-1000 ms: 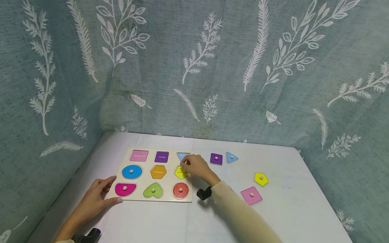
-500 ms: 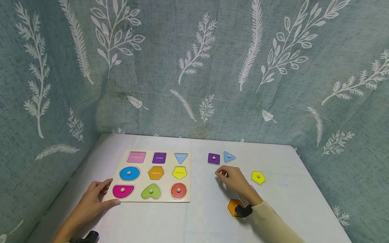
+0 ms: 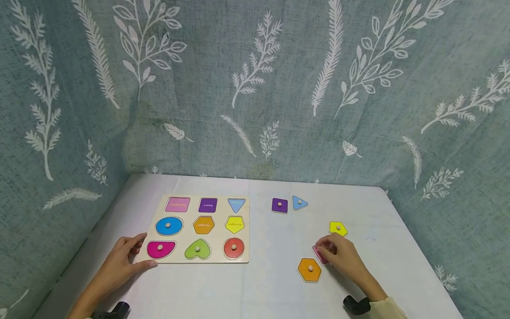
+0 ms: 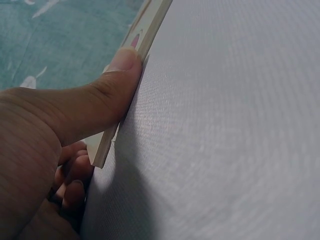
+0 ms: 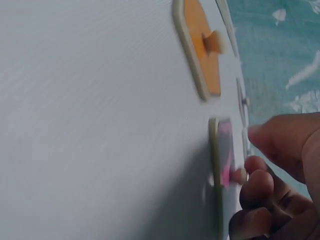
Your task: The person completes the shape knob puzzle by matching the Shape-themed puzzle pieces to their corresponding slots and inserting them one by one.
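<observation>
In the head view, my left hand [image 3: 121,263] grips the near left corner of a wooden shape puzzle board [image 3: 219,258]. Its thumb lies along the front edge and its fingers lie at the left side. My right hand [image 3: 343,257] is over a pink square puzzle piece [image 3: 319,255], partly hiding it. In the right wrist view, the thumb and fingers stand apart close to the pink piece's knob [image 5: 239,176]. An orange hexagon piece [image 3: 309,270] lies just left of that hand, and a yellow pentagon piece [image 3: 338,228] lies just beyond it.
A purple square piece [image 3: 280,205] and a light blue triangle piece [image 3: 299,202] lie right of the board. A blue oval [image 3: 169,226], magenta half-round piece [image 3: 161,250], green heart [image 3: 198,249] and red circle [image 3: 233,248] sit in it. Patterned cloth [image 3: 203,133] surrounds the white table [image 3: 263,292].
My right hand has left the board's right side and moved right and nearer, to the pink square. The orange hexagon now shows fully. My left hand stays at the board's corner.
</observation>
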### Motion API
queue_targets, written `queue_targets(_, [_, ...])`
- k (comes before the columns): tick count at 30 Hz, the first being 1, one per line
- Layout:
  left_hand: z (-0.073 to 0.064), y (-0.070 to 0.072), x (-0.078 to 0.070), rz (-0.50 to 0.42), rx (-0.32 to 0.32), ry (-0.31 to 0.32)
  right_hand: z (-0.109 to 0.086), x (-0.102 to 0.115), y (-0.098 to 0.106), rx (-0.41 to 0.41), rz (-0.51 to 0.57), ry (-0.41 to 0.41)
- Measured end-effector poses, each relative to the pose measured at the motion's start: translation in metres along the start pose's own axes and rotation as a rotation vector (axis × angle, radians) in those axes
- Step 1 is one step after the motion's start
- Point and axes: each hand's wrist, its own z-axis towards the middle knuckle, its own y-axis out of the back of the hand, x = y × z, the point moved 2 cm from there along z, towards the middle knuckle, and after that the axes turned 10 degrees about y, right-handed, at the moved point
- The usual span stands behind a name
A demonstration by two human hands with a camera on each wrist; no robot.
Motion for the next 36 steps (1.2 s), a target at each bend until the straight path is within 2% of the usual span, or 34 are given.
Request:
queue_targets(5, [0.001,0.0,0.0,0.006,-0.003,-0.016,-0.016,-0.009,0.009,0.008,-0.061,-0.055])
queue_targets(9, [0.002,0.001,-0.001,0.016,-0.009,-0.023,-0.024,-0.014,0.012,0.03,0.001,-0.124])
queue_targets(13, [0.004,0.002,-0.003,0.015,-0.017,-0.023,-0.024,-0.016,0.014,0.033,0.036,-0.141])
queue_targets(23, [0.004,0.001,-0.005,0.003,-0.016,0.007,-0.021,-0.015,0.016,0.049,0.028,-0.098])
queue_targets(30, [0.004,0.001,-0.002,0.006,-0.009,0.005,-0.026,-0.006,0.008,0.147,0.128,0.015])
queue_targets(36, [0.003,-0.002,-0.001,0.008,-0.006,0.027,-0.03,0.001,0.001,0.204,0.22,0.091])
